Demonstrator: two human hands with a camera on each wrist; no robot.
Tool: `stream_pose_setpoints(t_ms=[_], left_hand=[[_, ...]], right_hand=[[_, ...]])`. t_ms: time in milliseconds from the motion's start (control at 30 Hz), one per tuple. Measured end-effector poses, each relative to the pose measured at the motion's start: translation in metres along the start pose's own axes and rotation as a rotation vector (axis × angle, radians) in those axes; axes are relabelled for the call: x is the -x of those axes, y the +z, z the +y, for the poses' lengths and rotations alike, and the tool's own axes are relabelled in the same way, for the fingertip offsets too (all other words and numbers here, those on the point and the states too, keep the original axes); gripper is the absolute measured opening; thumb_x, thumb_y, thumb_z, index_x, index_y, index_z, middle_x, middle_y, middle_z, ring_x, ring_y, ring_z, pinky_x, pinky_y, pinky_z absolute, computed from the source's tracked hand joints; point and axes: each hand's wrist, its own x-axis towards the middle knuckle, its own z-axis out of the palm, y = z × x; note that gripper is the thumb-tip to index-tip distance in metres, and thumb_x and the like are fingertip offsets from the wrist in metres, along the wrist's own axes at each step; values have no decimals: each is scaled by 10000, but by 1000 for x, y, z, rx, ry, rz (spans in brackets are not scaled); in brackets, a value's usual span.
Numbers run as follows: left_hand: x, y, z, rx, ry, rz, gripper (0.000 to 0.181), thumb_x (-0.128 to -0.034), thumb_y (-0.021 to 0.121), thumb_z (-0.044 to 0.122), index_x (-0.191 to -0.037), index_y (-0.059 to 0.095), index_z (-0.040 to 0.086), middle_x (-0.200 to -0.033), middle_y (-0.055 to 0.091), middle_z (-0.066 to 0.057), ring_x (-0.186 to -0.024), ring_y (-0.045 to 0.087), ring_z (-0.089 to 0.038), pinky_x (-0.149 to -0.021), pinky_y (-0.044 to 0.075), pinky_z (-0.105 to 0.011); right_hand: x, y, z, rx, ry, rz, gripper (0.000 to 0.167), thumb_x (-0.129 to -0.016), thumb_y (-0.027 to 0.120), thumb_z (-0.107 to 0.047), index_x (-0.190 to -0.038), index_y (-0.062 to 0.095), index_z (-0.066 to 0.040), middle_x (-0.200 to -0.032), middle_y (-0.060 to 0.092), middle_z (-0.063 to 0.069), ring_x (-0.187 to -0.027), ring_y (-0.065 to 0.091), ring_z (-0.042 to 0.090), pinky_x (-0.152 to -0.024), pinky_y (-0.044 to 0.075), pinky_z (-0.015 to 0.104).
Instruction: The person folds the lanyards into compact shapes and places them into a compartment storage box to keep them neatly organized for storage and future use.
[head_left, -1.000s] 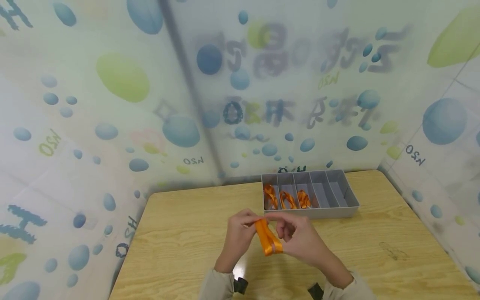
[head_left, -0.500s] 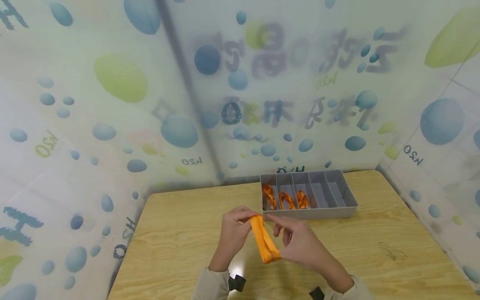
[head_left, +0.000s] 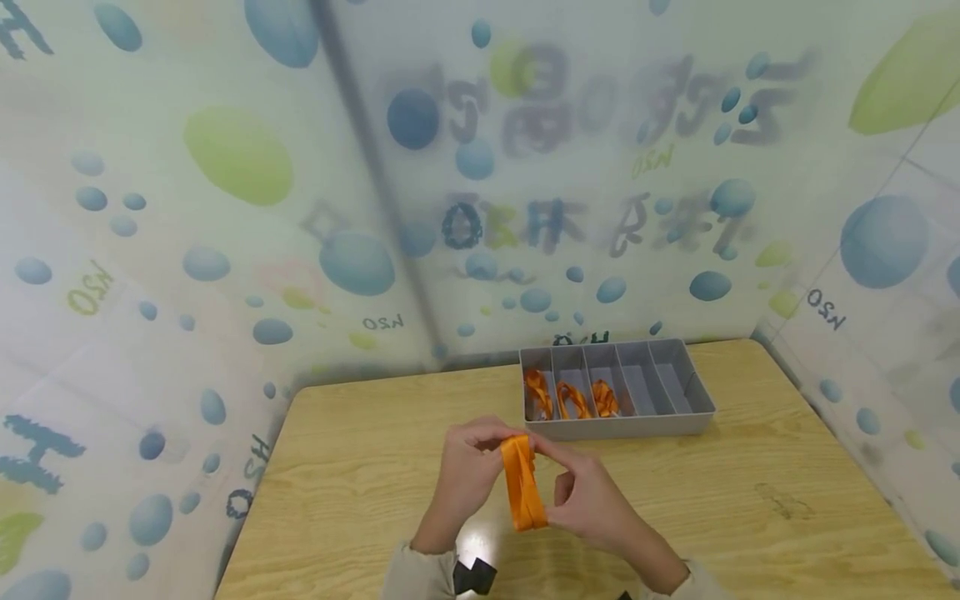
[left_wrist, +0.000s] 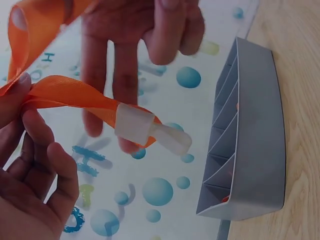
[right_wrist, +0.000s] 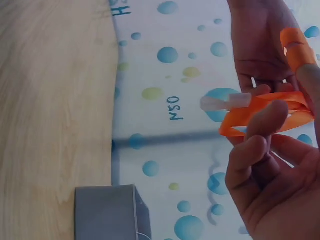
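Note:
An orange ribbon lanyard (head_left: 522, 487), folded into a narrow loop, hangs between my two hands above the table. My left hand (head_left: 467, 473) pinches its upper end between thumb and fingers. On the other side, my right hand (head_left: 596, 507) holds the loop stretched, index finger at the top and thumb at the lower end. Ribbon wraps round the right thumb in the right wrist view. A white plastic clip (left_wrist: 135, 124) sticks out from the ribbon in the left wrist view; the head view hides it.
Behind the hands, a grey divided box (head_left: 622, 427) stands near the table's back edge. Orange lanyards (head_left: 574, 402) lie in its three left compartments. The wooden table (head_left: 360, 467) meets a patterned wall sheet (head_left: 480, 250) at the back.
The hands first drew slightly apart, stretching the loop. Now the right index finger has come back to the top of the ribbon beside the left fingers, and the loop hangs more upright.

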Motion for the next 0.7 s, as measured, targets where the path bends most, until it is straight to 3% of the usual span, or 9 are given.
stream_pose_setpoints(t_ms=[67,133,200,467,700], left_hand=[[1,0,2,13,-9,-14,46,-844,732,-59,-875,764,-73,-784,701,-187,-689,628,-77,-615,534,-236],[1,0,3,18,-22,-22,47,-848,728,-57,-871,758,-84,-786,699,-203,-688,634,-73,-619,539,-235],[1,1,4,28,-36,-27,50,-848,728,-56,-868,752,-95,-788,698,-216,-687,642,-76,-616,546,-240],[1,2,7,28,-59,-39,32,-848,728,-63,-848,756,-79,-774,696,-189,-660,624,-83,-598,525,-234],[1,1,11,58,-92,-34,57,-863,734,-22,-868,761,-71,-811,696,-192,-684,617,-93,-629,543,-232]], right_hand=[[1,3,2,-31,7,5,813,-739,895,-199,-1444,516,-54,-984,696,139,-438,423,2,-400,393,215],[1,6,4,-73,4,12,756,-759,881,-180,-1420,542,-45,-1160,665,171,-447,420,4,-399,376,205],[0,9,5,-112,-6,13,707,-778,866,-168,-1402,560,-40,-1197,653,193,-454,411,5,-403,358,194],[0,17,9,-208,-63,-23,446,-852,785,-77,-1269,638,-16,-1086,690,183,-461,382,-4,-405,326,153],[0,19,12,-232,-116,-56,277,-885,696,18,-1158,659,38,-964,690,233,-527,480,-3,-446,400,156]])
